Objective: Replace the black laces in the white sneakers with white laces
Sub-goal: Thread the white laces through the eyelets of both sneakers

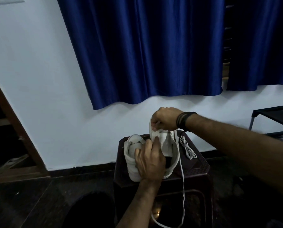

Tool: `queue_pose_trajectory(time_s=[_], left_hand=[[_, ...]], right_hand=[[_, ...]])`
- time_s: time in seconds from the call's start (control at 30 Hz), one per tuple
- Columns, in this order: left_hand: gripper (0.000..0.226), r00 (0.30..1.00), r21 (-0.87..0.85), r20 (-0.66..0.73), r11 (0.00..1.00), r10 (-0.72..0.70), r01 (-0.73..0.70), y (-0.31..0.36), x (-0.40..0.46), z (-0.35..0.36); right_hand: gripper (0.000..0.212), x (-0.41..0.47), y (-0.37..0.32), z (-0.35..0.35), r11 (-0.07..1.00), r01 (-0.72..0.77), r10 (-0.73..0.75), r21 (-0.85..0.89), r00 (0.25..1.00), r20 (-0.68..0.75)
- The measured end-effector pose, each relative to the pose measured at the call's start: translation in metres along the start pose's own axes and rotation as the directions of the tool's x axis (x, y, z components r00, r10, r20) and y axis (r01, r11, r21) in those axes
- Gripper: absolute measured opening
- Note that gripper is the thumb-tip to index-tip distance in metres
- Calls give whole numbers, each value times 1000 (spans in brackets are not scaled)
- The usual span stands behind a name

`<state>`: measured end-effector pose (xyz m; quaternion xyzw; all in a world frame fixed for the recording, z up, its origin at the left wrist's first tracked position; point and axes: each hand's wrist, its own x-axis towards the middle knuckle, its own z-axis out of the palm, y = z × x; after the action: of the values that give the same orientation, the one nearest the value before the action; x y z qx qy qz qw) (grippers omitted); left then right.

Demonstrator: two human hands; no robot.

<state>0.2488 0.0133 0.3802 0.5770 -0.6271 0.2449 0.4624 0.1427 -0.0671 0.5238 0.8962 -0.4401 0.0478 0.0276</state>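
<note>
Two white sneakers stand on a dark brown plastic stool (198, 168). The left sneaker (131, 160) stands flat. The right sneaker (166, 145) is tipped up on its heel, toe raised. My left hand (149, 163) grips the right sneaker at its opening, fingers curled over the tongue area. My right hand (165, 119) pinches a white lace (182, 175) at the toe end; that lace hangs down past the stool's front. A second white lace (189, 150) lies bundled on the stool to the right, with a bit of black lace (180, 138) beside it.
A blue curtain (145, 51) hangs on the white wall behind. A dark metal table (275, 116) stands at the right. A wooden door frame (14, 122) is at the left. The floor is dark.
</note>
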Motion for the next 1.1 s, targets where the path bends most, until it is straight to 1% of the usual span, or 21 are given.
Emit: queue_pose_trajectory(time_s=[0.07,0.13,0.2,0.23,0.27,0.3,0.37,0.4,0.43,0.5,0.53,0.57,0.63,0.7,0.73,0.83,0.87,0.97,1.1], left_hand=[[30,1000,-9,6,1000,-17,17,1,0,1],[32,1000,-16,17,1000,-22,22,-2,0,1],[33,1000,-15,21,1000,-21,21,-6,0,1],[34,999,-18,22,999,-27,27,-7,0,0],[35,999,-26,23,999,-38,39,-8,1,-1],[35,998,-32,23,998,-51,52,-8,1,-1],[34,998,-29,21,998,-63,64,-7,1,-1],[34,998,-22,19,998,-63,63,-7,1,-1],[33,998,-17,14,998,-63,63,-7,1,-1],[33,998,-10,8,998,-67,67,-8,2,0],[32,998,-8,8,998,-69,69,-7,3,0],[32,998,-4,9,998,-70,70,-7,3,-1],[33,998,-6,19,998,-64,64,-7,3,-1],[33,997,-14,31,998,-65,66,-8,2,0],[31,997,-21,34,997,-72,73,-9,3,1],[29,995,-38,45,995,-88,89,-8,3,3],[30,995,-39,49,995,-88,90,-8,4,3],[33,995,-22,60,996,-86,87,-10,4,2],[29,996,-7,42,997,-82,83,-12,6,2]], right_hand=[[14,3,-8,-3,989,40,-38,-146,999,16],[16,5,-12,-5,984,45,-41,-170,999,26],[14,5,-11,-4,992,16,-17,-126,1000,-5],[13,4,-10,-2,996,7,-11,-92,999,-47],[18,2,-8,0,998,4,-11,-65,995,-103],[27,0,-7,4,999,1,-8,-46,987,-159],[40,-7,-5,12,999,-5,14,33,961,-278],[40,-11,-5,15,997,1,26,81,941,-338],[35,-15,-5,19,993,11,35,114,919,-393],[18,-24,-7,27,987,-9,82,163,890,-449],[13,-28,-9,32,978,-44,133,203,885,-446],[12,-32,-11,37,965,-87,190,247,880,-434],[17,-38,-14,47,932,-180,303,315,863,-403],[20,-44,-18,56,903,-261,384,341,846,-369],[20,-46,-22,60,897,-296,408,328,841,-355],[21,-45,-33,71,911,-358,411,202,809,-420],[22,-43,-36,74,902,-382,431,202,792,-432],[22,-35,-37,79,862,-413,504,295,763,-404],[22,-27,-37,80,870,-407,492,280,764,-418]])
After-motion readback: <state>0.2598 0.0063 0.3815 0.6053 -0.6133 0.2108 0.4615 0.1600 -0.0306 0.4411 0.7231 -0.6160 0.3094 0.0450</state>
